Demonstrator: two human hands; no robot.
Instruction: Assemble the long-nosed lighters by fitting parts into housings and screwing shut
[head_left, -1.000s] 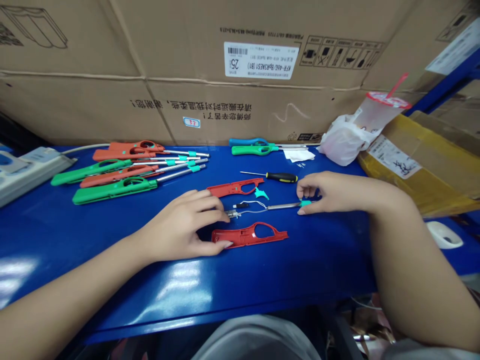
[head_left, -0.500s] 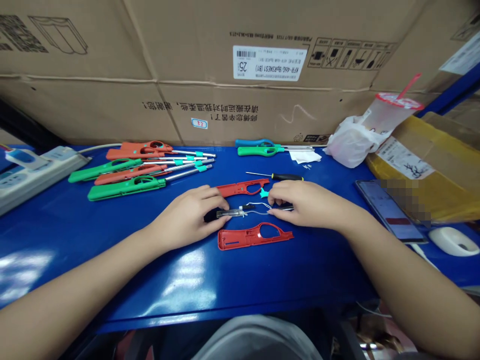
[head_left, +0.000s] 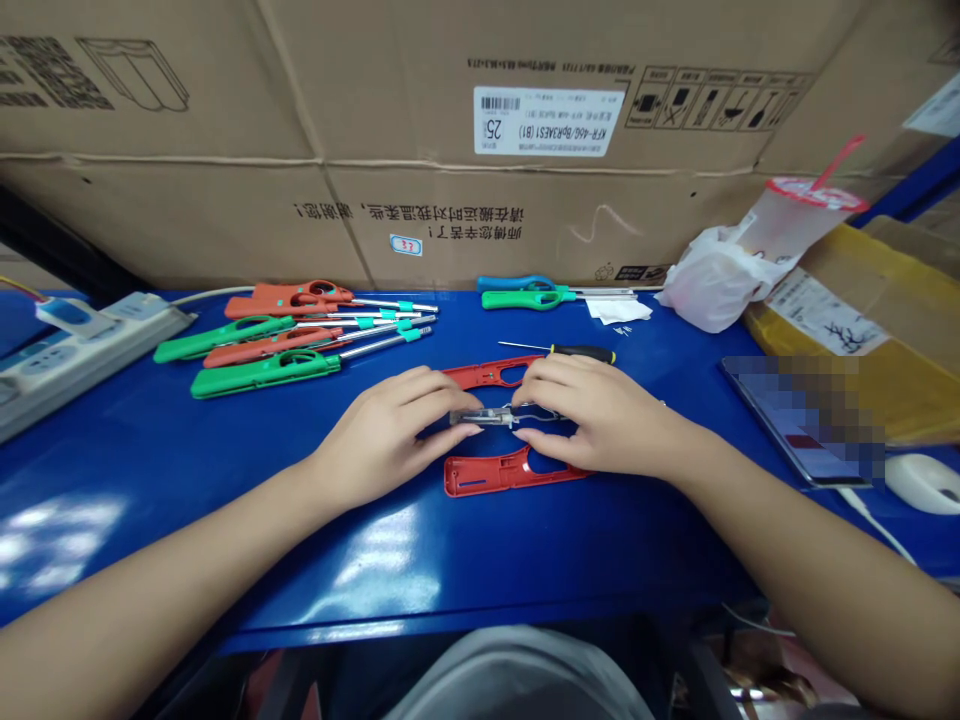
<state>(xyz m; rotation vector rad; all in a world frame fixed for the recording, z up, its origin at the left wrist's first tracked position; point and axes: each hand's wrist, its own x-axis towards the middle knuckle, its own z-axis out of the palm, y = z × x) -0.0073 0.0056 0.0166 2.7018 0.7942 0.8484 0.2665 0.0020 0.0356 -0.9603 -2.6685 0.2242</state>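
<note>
Between the thumb and fingers of my left hand (head_left: 401, 420) is the clear fuel tank (head_left: 491, 416) of a gas lighter. My right hand (head_left: 592, 405) reaches over the thin wires (head_left: 536, 412) at the tank's right end, its thumb and fingertips apart on either side of them. A metal tube end (head_left: 661, 403) shows behind the right hand. One red lighter shell half (head_left: 480, 375) lies just beyond the hands, partly covered by the right fingers. The other red shell half (head_left: 487, 475) lies on the near side, inner face up, its right end under my right hand.
Several red and green lighters (head_left: 262, 374) lie at the back left beside a power strip (head_left: 97, 350). Behind the hands are a screwdriver (head_left: 581, 352), a green lighter (head_left: 525, 299) and white paper (head_left: 619, 311). A phone (head_left: 780, 430), mouse (head_left: 922, 482) and bagged cup (head_left: 795, 225) stand right.
My right hand has moved left along the wires to the tank's end, its thumb and fingers parting. My left hand keeps hold of the tank. The whole view has shifted slightly.
</note>
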